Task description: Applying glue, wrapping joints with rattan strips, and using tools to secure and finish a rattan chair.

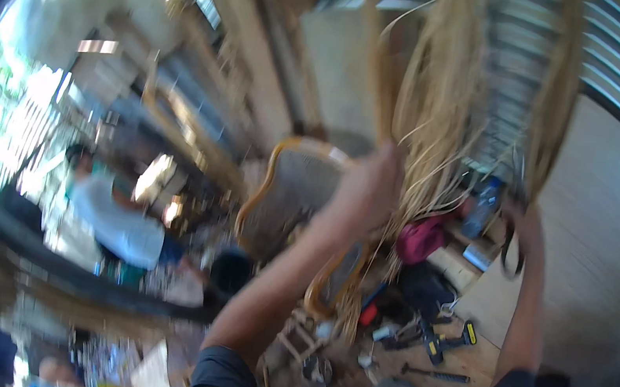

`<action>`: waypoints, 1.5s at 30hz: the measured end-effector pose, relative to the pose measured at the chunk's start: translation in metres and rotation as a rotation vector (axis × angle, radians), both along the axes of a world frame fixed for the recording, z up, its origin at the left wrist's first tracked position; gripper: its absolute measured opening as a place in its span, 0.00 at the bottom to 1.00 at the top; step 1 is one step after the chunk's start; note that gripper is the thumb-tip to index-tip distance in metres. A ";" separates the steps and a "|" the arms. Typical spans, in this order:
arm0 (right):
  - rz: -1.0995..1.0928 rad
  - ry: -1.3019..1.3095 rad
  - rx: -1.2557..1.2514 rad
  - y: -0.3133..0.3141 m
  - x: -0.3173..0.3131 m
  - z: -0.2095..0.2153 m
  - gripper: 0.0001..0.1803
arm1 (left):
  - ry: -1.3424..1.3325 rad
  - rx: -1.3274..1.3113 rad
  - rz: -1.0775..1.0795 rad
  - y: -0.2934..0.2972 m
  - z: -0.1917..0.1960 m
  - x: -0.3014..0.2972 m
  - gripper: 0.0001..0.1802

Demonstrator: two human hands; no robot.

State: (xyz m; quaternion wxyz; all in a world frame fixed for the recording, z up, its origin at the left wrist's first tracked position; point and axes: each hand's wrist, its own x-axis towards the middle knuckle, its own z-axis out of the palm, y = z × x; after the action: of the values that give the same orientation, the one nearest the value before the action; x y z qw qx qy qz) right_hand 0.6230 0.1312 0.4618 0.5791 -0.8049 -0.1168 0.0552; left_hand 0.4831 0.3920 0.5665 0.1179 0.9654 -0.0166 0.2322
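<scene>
My left hand (373, 185) is raised in front of me and closed around a thin bundle of pale fibre strands (382, 85) running upward. Just right of it hangs a thicker bundle of long straw-coloured strands (445, 78), with loose ends fanning out below. My right hand (525, 228), also raised, is closed on what look like scissors (509, 257), with a dark handle loop below and metal blades pointing up. Another hanging bundle (558, 94) is directly above that hand. Motion blur smears both hands, so exact finger positions are unclear.
Below lie a yellow-black cordless drill (449, 341) and a dark-handled tool (437, 374). A plastic bottle (486, 205) and magenta cloth (420, 241) sit between my arms. Curved wooden frames (272, 168) stand left of my left arm. Another person (115, 223) is farther left; a pale board (604, 243) stands right.
</scene>
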 end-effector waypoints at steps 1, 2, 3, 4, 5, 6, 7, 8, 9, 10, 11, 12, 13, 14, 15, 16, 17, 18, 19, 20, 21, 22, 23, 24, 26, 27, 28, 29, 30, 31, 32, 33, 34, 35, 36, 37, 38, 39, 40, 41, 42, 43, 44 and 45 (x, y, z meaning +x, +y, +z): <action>0.143 0.191 0.060 -0.010 -0.022 -0.081 0.08 | 0.008 -0.222 -0.032 0.009 -0.064 -0.039 0.05; 0.154 0.393 -0.302 -0.020 -0.053 -0.154 0.09 | 0.184 -0.276 0.081 0.001 -0.110 -0.086 0.06; 0.238 0.441 -0.530 -0.066 -0.076 -0.303 0.13 | 0.296 -0.439 0.154 -0.010 -0.155 -0.138 0.06; 0.371 0.245 -0.632 -0.032 -0.141 -0.275 0.19 | 0.377 -0.600 0.306 -0.013 -0.211 -0.197 0.06; 0.527 0.514 -0.543 -0.039 -0.187 -0.310 0.22 | 0.488 -0.732 0.409 -0.028 -0.261 -0.259 0.10; 0.613 0.687 -0.671 -0.025 -0.230 -0.279 0.21 | 0.620 -0.733 0.506 -0.047 -0.297 -0.325 0.11; 0.748 0.711 -0.744 -0.037 -0.256 -0.314 0.23 | 0.806 -0.768 0.631 -0.071 -0.319 -0.378 0.11; 0.881 0.734 -0.814 -0.053 -0.283 -0.347 0.26 | 0.994 -0.805 0.738 -0.098 -0.337 -0.430 0.12; 1.028 0.678 -0.816 -0.056 -0.297 -0.348 0.25 | 1.054 -0.843 0.847 -0.134 -0.350 -0.477 0.11; 1.150 0.631 -0.799 -0.048 -0.318 -0.341 0.25 | 1.121 -0.866 0.927 -0.168 -0.351 -0.515 0.11; 1.212 0.642 -0.842 -0.035 -0.329 -0.321 0.25 | 1.129 -0.926 0.976 -0.200 -0.343 -0.541 0.11; 1.208 0.606 -0.974 -0.015 -0.334 -0.298 0.24 | 1.068 -1.012 1.051 -0.226 -0.343 -0.560 0.12; 1.193 0.564 -1.101 -0.003 -0.342 -0.288 0.23 | 1.004 -1.089 1.118 -0.255 -0.346 -0.577 0.13; 1.217 0.559 -1.131 -0.004 -0.351 -0.294 0.23 | 0.941 -1.119 1.145 -0.293 -0.364 -0.593 0.14; 1.268 0.423 -1.138 -0.010 -0.354 -0.302 0.21 | 0.937 -1.158 1.149 -0.316 -0.371 -0.594 0.14; 1.317 0.289 -1.140 -0.010 -0.364 -0.298 0.19 | 0.982 -1.194 1.219 -0.337 -0.374 -0.594 0.14; 1.367 0.304 -1.143 -0.005 -0.368 -0.294 0.19 | 1.029 -1.227 1.280 -0.356 -0.380 -0.594 0.14; 1.388 0.335 -1.154 0.002 -0.374 -0.282 0.18 | 1.040 -1.261 1.240 -0.367 -0.378 -0.592 0.14; 1.477 0.372 -1.076 0.002 -0.376 -0.285 0.18 | 1.059 -1.293 1.345 -0.370 -0.368 -0.583 0.14; 1.552 0.411 -0.993 -0.004 -0.379 -0.287 0.18 | 1.085 -1.317 1.440 -0.379 -0.357 -0.583 0.14; 1.593 0.500 -1.051 -0.001 -0.389 -0.268 0.20 | 1.099 -1.355 1.385 -0.395 -0.348 -0.589 0.14; 1.638 0.578 -1.095 0.013 -0.403 -0.243 0.21 | 0.885 -1.458 1.480 -0.402 -0.346 -0.595 0.14; 1.602 0.578 -1.134 0.017 -0.411 -0.225 0.21 | 0.667 -1.554 1.564 -0.412 -0.348 -0.602 0.15; 1.748 0.607 -1.193 0.018 -0.422 -0.209 0.20 | 0.314 -1.801 1.717 -0.458 -0.373 -0.620 0.16; 1.872 0.739 -1.250 0.001 -0.422 -0.199 0.15 | 0.298 -1.778 1.555 -0.501 -0.366 -0.649 0.15; 1.854 0.733 -1.277 -0.006 -0.418 -0.187 0.15 | 0.257 -1.701 1.443 -0.518 -0.362 -0.658 0.14; 1.865 0.836 -1.345 -0.006 -0.422 -0.178 0.13 | 0.247 -1.720 1.466 -0.540 -0.362 -0.669 0.14; 1.870 0.940 -1.414 -0.007 -0.425 -0.172 0.12 | 0.223 -1.747 1.507 -0.563 -0.362 -0.671 0.13; 1.861 0.933 -1.443 -0.013 -0.425 -0.165 0.12 | 0.193 -1.779 1.521 -0.577 -0.364 -0.672 0.12; 1.730 1.029 -1.450 -0.019 -0.422 -0.162 0.11 | 0.164 -1.804 1.525 -0.585 -0.374 -0.672 0.11; 1.595 1.115 -1.450 -0.022 -0.420 -0.162 0.10 | 0.134 -1.830 1.528 -0.593 -0.384 -0.670 0.11; 1.583 1.100 -1.472 -0.021 -0.422 -0.171 0.10 | 0.101 -1.858 1.536 -0.600 -0.398 -0.667 0.10; 1.446 1.168 -1.459 -0.019 -0.423 -0.181 0.11 | 0.068 -1.886 1.541 -0.606 -0.414 -0.662 0.09; 1.307 1.226 -1.439 -0.017 -0.422 -0.192 0.11 | 0.033 -1.914 1.545 -0.612 -0.430 -0.656 0.08; 1.282 1.273 -1.439 -0.010 -0.413 -0.213 0.15 | 0.000 -1.942 1.555 -0.619 -0.449 -0.649 0.08; 1.279 1.262 -1.406 0.002 -0.410 -0.230 0.16 | -0.034 -1.968 1.566 -0.625 -0.468 -0.639 0.07; 1.207 1.272 -1.308 0.012 -0.402 -0.255 0.17 | -0.070 -1.994 1.581 -0.630 -0.487 -0.627 0.07; 1.133 1.122 -1.232 0.021 -0.391 -0.282 0.16 | -0.099 -2.023 1.599 -0.641 -0.502 -0.613 0.06; 0.946 1.036 -1.153 0.028 -0.380 -0.313 0.17 | -0.131 -2.049 1.622 -0.650 -0.518 -0.597 0.06; 0.939 0.874 -1.159 0.033 -0.352 -0.337 0.16 | -0.160 -2.082 1.595 -0.649 -0.536 -0.576 0.06; 1.006 0.593 -1.384 0.043 -0.331 -0.359 0.19 | -0.167 -2.103 1.553 -0.587 -0.529 -0.584 0.06; 1.002 0.570 -1.386 0.041 -0.317 -0.382 0.19 | -0.088 -2.101 1.591 -0.535 -0.529 -0.589 0.08; 1.247 0.047 -1.551 0.037 -0.301 -0.407 0.21 | -0.013 -2.096 1.627 -0.497 -0.534 -0.588 0.10; 1.453 -0.518 -1.654 0.036 -0.291 -0.427 0.23 | -0.038 -2.104 1.622 -0.475 -0.542 -0.583 0.10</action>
State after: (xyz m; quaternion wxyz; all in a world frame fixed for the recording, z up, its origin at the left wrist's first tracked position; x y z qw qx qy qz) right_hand 0.3325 0.1671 0.0348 -0.3423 -0.6697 -0.6010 0.2705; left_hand -0.1003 -0.0831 0.0250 0.6327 0.1476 0.7449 0.1518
